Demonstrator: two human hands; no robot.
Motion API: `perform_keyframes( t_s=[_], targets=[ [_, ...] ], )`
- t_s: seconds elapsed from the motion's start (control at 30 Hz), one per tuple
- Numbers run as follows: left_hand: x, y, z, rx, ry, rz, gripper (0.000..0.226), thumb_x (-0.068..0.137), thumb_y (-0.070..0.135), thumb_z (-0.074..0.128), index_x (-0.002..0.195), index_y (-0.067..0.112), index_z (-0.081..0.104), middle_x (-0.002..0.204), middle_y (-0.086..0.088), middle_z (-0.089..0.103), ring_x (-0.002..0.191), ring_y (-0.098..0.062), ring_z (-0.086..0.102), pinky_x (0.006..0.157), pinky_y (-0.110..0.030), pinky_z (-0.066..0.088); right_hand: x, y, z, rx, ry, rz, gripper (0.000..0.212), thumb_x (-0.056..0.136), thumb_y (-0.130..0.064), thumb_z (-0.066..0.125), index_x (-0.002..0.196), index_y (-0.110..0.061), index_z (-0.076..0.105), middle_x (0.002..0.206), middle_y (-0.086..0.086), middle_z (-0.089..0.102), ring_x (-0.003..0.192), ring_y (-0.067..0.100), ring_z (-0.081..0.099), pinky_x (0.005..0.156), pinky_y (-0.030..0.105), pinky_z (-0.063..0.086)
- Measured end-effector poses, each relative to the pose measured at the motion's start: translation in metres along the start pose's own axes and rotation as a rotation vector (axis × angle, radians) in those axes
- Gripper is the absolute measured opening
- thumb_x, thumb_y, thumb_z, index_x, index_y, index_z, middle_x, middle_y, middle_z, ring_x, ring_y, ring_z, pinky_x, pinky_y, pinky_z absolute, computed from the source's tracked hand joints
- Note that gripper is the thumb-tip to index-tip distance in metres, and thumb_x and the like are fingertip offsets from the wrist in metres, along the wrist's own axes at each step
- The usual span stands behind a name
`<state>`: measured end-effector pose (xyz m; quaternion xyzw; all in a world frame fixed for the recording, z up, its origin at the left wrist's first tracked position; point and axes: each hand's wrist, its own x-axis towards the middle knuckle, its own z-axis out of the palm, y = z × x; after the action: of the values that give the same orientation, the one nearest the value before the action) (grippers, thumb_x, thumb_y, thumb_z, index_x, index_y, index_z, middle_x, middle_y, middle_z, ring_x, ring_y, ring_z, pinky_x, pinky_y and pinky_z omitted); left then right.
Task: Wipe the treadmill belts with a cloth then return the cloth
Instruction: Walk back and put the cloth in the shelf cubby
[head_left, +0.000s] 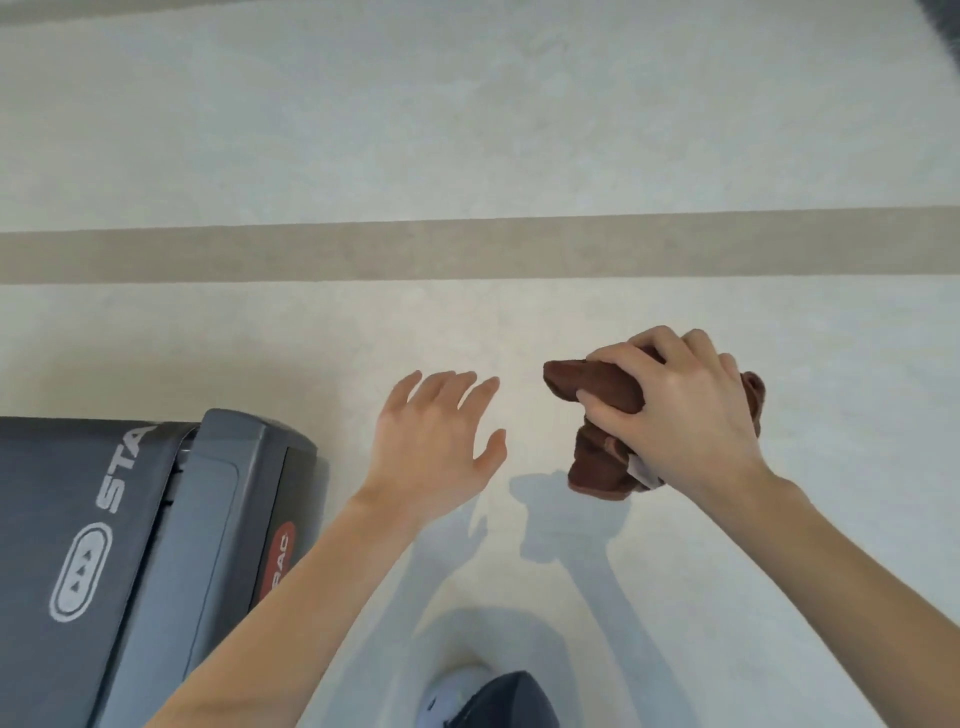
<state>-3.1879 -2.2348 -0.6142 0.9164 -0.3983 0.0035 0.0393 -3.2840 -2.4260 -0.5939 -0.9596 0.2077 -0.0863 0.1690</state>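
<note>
Cloth is bunched in your right hand, fingers curled round it; left hand splayed, empty. Loose tail could slip free before you reach the belt.

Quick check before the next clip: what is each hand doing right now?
Left hand: open, fingers spread, holding nothing, above the floor beside the treadmill.
Right hand: closed in a grip on the bunched brown cloth, off the belt.

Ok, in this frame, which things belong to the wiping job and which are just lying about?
Job:
brown cloth, gripped by the right hand
treadmill belt
left hand, empty

Just there:
tan floor stripe
shoe
</note>
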Motion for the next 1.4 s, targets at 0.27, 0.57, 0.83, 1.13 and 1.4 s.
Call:
perform_keyframes(
  t_s=[0.27,0.57,0.83,1.13,1.4],
  targets=[
    [0.022,0.042,-0.138,-0.034,-0.134,-0.006,0.049,0.086,0.040,0.054,0.129,0.019,0.055,0.130,-0.004,0.058,0.121,-0.024,0.051,0.109,-0.045,0.028,0.007,-0.018,-0.136,0.002,-0.005,0.085,0.028,0.077,-0.042,0.065,0.099,-0.026,0.071,0.098,0.004,0.062,0.091,0.035,0.051,0.075,0.044,0.040],
    [-0.002,0.080,-0.315,-0.018,-0.269,-0.025,0.055,0.090,0.048,0.040,0.141,0.027,0.039,0.144,0.001,0.043,0.134,-0.019,0.035,0.114,-0.041,0.012,0.004,-0.076,-0.305,0.016,-0.040,0.019,0.029,0.079,-0.041,0.066,0.102,-0.024,0.070,0.100,0.007,0.061,0.091,0.036,0.049,0.075,0.044,0.036],
    [-0.059,0.129,-0.448,-0.055,-0.326,0.047,0.055,0.089,0.045,0.040,0.140,0.023,0.041,0.147,-0.003,0.039,0.136,-0.024,0.033,0.116,-0.045,0.010,-0.028,-0.121,-0.438,0.001,-0.134,-0.011,0.032,0.084,-0.045,0.060,0.108,-0.026,0.068,0.107,0.005,0.059,0.098,0.034,0.047,0.079,0.043,0.035],
    [-0.067,0.118,-0.552,-0.074,-0.088,-0.059,0.048,0.082,0.037,0.058,0.126,0.016,0.058,0.133,-0.011,0.055,0.122,-0.031,0.051,0.106,-0.053,0.034,-0.015,-0.164,-0.535,-0.036,-0.038,-0.151,0.028,0.079,-0.039,0.069,0.101,-0.022,0.071,0.099,0.008,0.061,0.090,0.038,0.051,0.074,0.046,0.038],
    [-0.018,0.080,-0.582,-0.051,0.063,-0.112,0.051,0.081,0.039,0.058,0.127,0.017,0.057,0.132,-0.011,0.056,0.121,-0.031,0.052,0.102,-0.055,0.038,0.064,-0.215,-0.558,-0.001,-0.030,-0.298,0.025,0.077,-0.036,0.071,0.099,-0.025,0.071,0.097,0.003,0.062,0.086,0.034,0.052,0.072,0.043,0.042]
  ],
)
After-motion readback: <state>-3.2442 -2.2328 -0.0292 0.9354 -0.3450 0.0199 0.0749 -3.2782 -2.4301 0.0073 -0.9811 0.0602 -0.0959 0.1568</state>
